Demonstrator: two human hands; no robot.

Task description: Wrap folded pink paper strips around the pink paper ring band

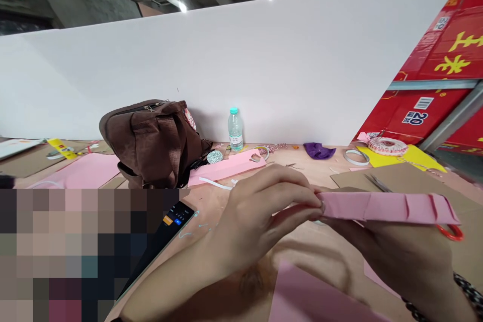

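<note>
Both hands hold a long pink paper strip (pixel 385 207) with creases across its right part, raised above the table. My left hand (pixel 256 216) is closed, its fingertips pinching the strip's left end. Below and behind the strip, my right hand (pixel 407 254) supports it; its fingers are partly hidden. Past the right hand, metal blades (pixel 378 183) lie on brown cardboard (pixel 418 186), and a red loop handle (pixel 452 233) shows under the strip's right end. Pink paper (pixel 313 294) lies on the table below my hands.
A brown bag (pixel 154 141) and a water bottle (pixel 235 131) stand by the white partition (pixel 283 70). Around them are a pink cut-out (pixel 226 167), tape roll (pixel 356 157), purple piece (pixel 319 150) and spool of cord (pixel 387 146). A phone (pixel 181 214) lies left.
</note>
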